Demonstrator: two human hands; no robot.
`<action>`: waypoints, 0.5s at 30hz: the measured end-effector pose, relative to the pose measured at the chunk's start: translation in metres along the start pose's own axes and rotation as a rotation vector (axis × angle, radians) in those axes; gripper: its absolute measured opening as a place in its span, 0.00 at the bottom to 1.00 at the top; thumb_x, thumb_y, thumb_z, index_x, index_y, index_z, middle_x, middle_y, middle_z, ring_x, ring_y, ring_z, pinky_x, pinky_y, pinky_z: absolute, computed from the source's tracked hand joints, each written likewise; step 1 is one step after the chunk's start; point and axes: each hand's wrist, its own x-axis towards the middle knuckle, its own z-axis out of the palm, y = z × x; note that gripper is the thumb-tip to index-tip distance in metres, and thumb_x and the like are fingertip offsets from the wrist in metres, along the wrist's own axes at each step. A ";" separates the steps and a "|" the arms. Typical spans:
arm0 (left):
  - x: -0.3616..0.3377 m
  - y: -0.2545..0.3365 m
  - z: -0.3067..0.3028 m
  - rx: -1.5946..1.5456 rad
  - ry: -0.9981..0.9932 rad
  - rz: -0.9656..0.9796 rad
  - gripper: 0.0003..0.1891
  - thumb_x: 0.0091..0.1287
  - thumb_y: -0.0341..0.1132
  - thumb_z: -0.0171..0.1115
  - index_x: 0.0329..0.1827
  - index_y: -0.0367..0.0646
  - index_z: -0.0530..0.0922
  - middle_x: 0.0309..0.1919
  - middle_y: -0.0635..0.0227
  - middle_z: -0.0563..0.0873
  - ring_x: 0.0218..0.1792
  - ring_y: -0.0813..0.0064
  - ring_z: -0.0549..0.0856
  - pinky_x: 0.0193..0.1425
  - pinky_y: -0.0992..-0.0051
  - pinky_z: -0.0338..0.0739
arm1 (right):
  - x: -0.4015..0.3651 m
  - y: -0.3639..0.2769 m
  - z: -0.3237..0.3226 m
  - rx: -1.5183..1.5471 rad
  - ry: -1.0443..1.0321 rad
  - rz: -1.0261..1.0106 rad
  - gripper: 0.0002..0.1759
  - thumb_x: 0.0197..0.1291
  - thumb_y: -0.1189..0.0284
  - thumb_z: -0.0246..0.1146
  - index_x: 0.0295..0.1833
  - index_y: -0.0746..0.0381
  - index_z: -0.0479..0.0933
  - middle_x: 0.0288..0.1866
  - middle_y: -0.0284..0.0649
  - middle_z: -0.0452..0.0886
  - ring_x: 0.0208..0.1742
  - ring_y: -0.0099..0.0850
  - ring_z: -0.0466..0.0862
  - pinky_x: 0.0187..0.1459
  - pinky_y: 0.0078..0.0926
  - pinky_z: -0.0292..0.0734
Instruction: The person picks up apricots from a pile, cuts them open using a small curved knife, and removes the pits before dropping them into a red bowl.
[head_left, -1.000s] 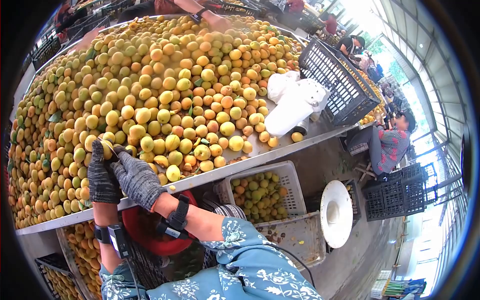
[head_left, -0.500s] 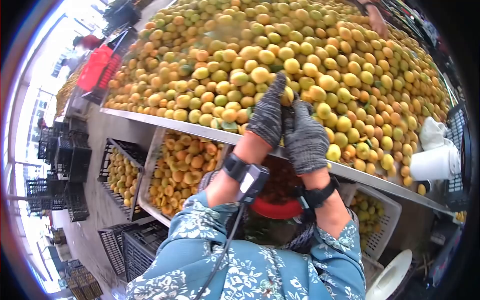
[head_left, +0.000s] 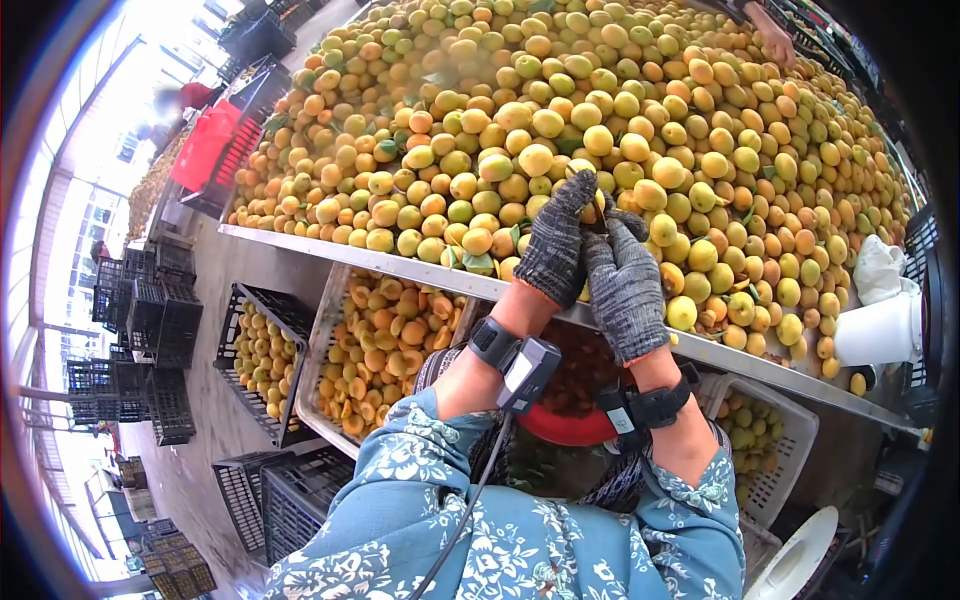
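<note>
Both my hands wear dark grey knit gloves and meet over the front edge of a heap of apricots (head_left: pixel 535 160). Fingers of my left hand (head_left: pixel 556 245) are closed around an apricot (head_left: pixel 599 208), of which only a yellow sliver shows. My right hand (head_left: pixel 626 290) presses against the same fruit from the right, its fingers curled. Whether the right hand also holds a small tool is hidden. Below the hands, a red basin (head_left: pixel 568 428) holds dark brown pieces, partly covered by my wrists.
A metal table rim (head_left: pixel 400 268) runs in front of me. Under it stand a pale crate (head_left: pixel 312 385) of halved apricots, a black crate (head_left: pixel 290 345) of fruit and a white crate (head_left: pixel 795 440). A white bucket (head_left: pixel 880 330) is at right. Another person's hand (head_left: pixel 775 40) reaches in at top right.
My hands have shifted slightly right and down in view, still together. Less of the apricot shows between the fingers. The other person's hand has moved slightly at the top right.
</note>
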 end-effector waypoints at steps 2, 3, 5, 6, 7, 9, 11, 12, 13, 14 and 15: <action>-0.002 -0.001 0.001 -0.019 -0.033 -0.028 0.10 0.70 0.44 0.59 0.43 0.48 0.78 0.35 0.73 0.82 0.37 0.78 0.82 0.44 0.76 0.78 | -0.001 0.004 -0.001 -0.042 -0.016 -0.002 0.17 0.67 0.70 0.56 0.54 0.71 0.76 0.46 0.54 0.81 0.52 0.48 0.79 0.55 0.35 0.73; -0.004 -0.001 0.005 -0.019 -0.035 -0.030 0.10 0.70 0.44 0.59 0.43 0.48 0.78 0.35 0.73 0.82 0.37 0.78 0.82 0.44 0.76 0.78 | -0.002 0.006 -0.002 -0.087 -0.034 -0.007 0.16 0.67 0.70 0.56 0.53 0.71 0.76 0.46 0.53 0.81 0.51 0.46 0.80 0.55 0.34 0.73; -0.009 0.001 0.012 -0.009 -0.043 -0.068 0.12 0.70 0.46 0.58 0.42 0.47 0.78 0.33 0.68 0.83 0.35 0.72 0.83 0.43 0.73 0.80 | -0.002 0.008 -0.002 -0.029 -0.025 -0.007 0.15 0.67 0.71 0.56 0.52 0.70 0.77 0.45 0.51 0.81 0.50 0.45 0.80 0.55 0.33 0.73; -0.011 0.002 0.015 -0.008 -0.043 -0.069 0.12 0.70 0.46 0.58 0.42 0.47 0.78 0.33 0.68 0.83 0.35 0.72 0.83 0.43 0.73 0.80 | -0.002 0.009 0.000 0.031 -0.021 -0.008 0.14 0.67 0.71 0.55 0.51 0.70 0.77 0.44 0.50 0.82 0.49 0.43 0.80 0.54 0.32 0.74; -0.013 0.002 0.017 -0.005 -0.058 -0.071 0.13 0.70 0.47 0.58 0.41 0.46 0.77 0.33 0.65 0.84 0.35 0.69 0.84 0.43 0.72 0.80 | -0.002 0.014 0.001 0.032 -0.019 -0.008 0.14 0.67 0.71 0.55 0.51 0.70 0.77 0.44 0.50 0.82 0.49 0.43 0.80 0.54 0.32 0.74; -0.016 0.002 0.020 -0.001 -0.076 -0.072 0.14 0.70 0.47 0.58 0.40 0.45 0.77 0.32 0.62 0.84 0.34 0.66 0.85 0.42 0.70 0.81 | 0.000 0.023 0.003 0.058 -0.057 -0.074 0.14 0.67 0.71 0.55 0.50 0.69 0.78 0.44 0.47 0.82 0.47 0.40 0.81 0.52 0.30 0.75; -0.017 0.003 0.022 -0.014 -0.084 -0.094 0.15 0.70 0.48 0.57 0.40 0.43 0.77 0.32 0.58 0.85 0.34 0.63 0.86 0.43 0.69 0.81 | -0.001 0.016 0.001 0.183 -0.073 0.033 0.14 0.67 0.71 0.56 0.50 0.69 0.78 0.43 0.49 0.82 0.47 0.41 0.81 0.52 0.31 0.75; -0.017 0.004 0.021 -0.012 -0.087 -0.093 0.15 0.70 0.48 0.57 0.40 0.43 0.77 0.32 0.58 0.85 0.34 0.63 0.86 0.43 0.69 0.81 | 0.000 0.012 0.000 0.307 -0.093 0.143 0.13 0.66 0.71 0.56 0.50 0.69 0.78 0.42 0.50 0.82 0.46 0.43 0.81 0.51 0.32 0.76; -0.016 0.004 0.018 0.012 -0.112 -0.080 0.15 0.70 0.48 0.57 0.41 0.43 0.77 0.33 0.59 0.85 0.35 0.65 0.85 0.44 0.70 0.81 | 0.000 0.013 0.001 0.307 -0.092 0.141 0.13 0.66 0.71 0.56 0.50 0.69 0.78 0.42 0.50 0.82 0.46 0.43 0.81 0.51 0.32 0.76; -0.014 0.004 0.016 0.035 -0.138 -0.068 0.15 0.70 0.47 0.58 0.42 0.44 0.78 0.35 0.61 0.85 0.36 0.68 0.85 0.45 0.71 0.81 | 0.000 0.016 0.004 0.105 -0.049 0.068 0.15 0.66 0.70 0.56 0.52 0.67 0.77 0.43 0.52 0.82 0.45 0.45 0.82 0.49 0.35 0.77; -0.011 0.002 0.014 0.035 -0.142 -0.068 0.15 0.70 0.47 0.58 0.42 0.44 0.78 0.35 0.61 0.85 0.36 0.68 0.85 0.45 0.71 0.81 | 0.001 0.011 0.003 -0.098 -0.003 -0.006 0.16 0.66 0.68 0.56 0.54 0.66 0.76 0.43 0.55 0.82 0.43 0.47 0.83 0.47 0.38 0.78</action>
